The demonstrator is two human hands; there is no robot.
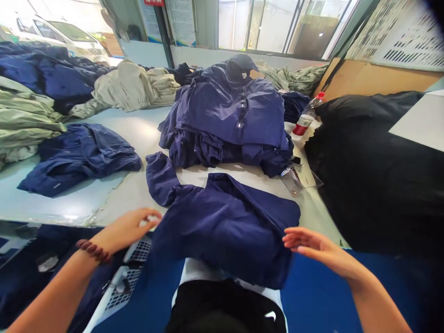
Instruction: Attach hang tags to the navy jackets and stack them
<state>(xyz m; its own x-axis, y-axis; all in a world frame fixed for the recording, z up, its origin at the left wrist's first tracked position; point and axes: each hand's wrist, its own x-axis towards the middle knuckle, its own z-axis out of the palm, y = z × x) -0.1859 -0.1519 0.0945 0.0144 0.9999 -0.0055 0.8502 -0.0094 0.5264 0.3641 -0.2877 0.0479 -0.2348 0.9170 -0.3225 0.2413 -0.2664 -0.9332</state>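
A navy jacket [222, 222] lies spread on the near edge of the white table [138, 134], its lower part hanging over the edge toward me. My left hand [130, 226] hovers at the jacket's left side, fingers loosely curved, holding nothing. My right hand [308, 243] is at the jacket's right edge, fingers stretched out and apart, empty. A dark bead bracelet [93, 249] sits on my left wrist.
A stack of navy jackets [232, 115] stands behind. More navy [79, 157] and pale green garments [24, 120] lie left and back. A black bundle [374, 171] fills the right. A red-capped bottle [305, 121] and clear plastic bag [294, 178] lie between them. A white perforated crate [128, 277] is below left.
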